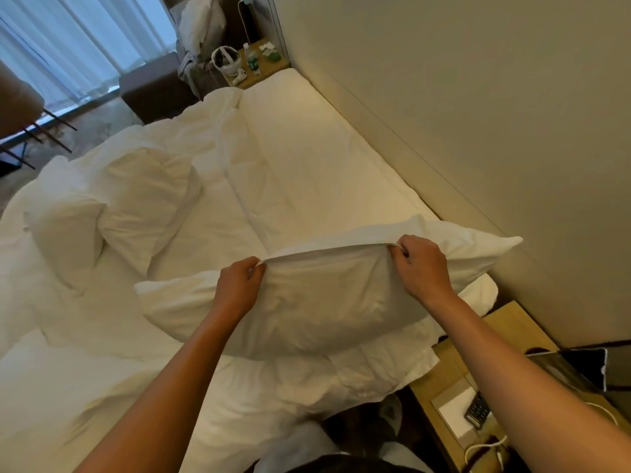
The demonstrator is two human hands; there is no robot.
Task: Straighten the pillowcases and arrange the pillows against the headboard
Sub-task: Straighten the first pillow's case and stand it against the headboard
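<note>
Pillow [317, 302] lies on the bed [290, 158] beside the headboard [478, 114]; two more pillows [112, 206] at nine o'clock. Both hands, left [239, 285] and right [421, 264], pinch its pillowcase edge [327, 250] taut.

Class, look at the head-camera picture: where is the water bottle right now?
The water bottle stands on the far nightstand at the top centre, beside the headboard wall, beyond the bed's far corner.
</note>
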